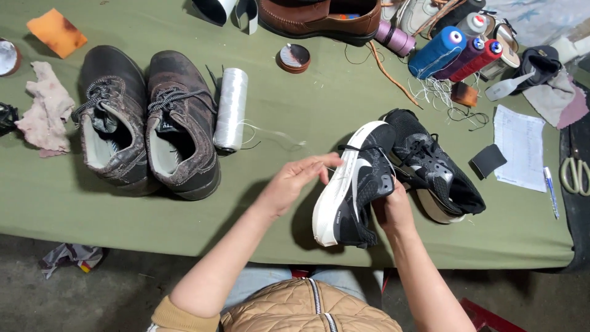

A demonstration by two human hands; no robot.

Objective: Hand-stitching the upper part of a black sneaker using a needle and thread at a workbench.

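My right hand (391,209) grips a black sneaker with a white sole (351,184), held on its side above the green table (295,104). My left hand (296,178) has its fingertips pinched at the sneaker's sole edge, on a thin white thread that runs back to a white thread spool (231,109). A second matching black sneaker (433,169) lies on the table just right of the held one.
A pair of worn dark brown shoes (147,123) sits at the left, with a rag (44,107) beside them. Blue, purple and red thread spools (458,52), a brown shoe (319,18), a round tin (293,58), paper, a pen and scissors (576,172) lie at the back and right.
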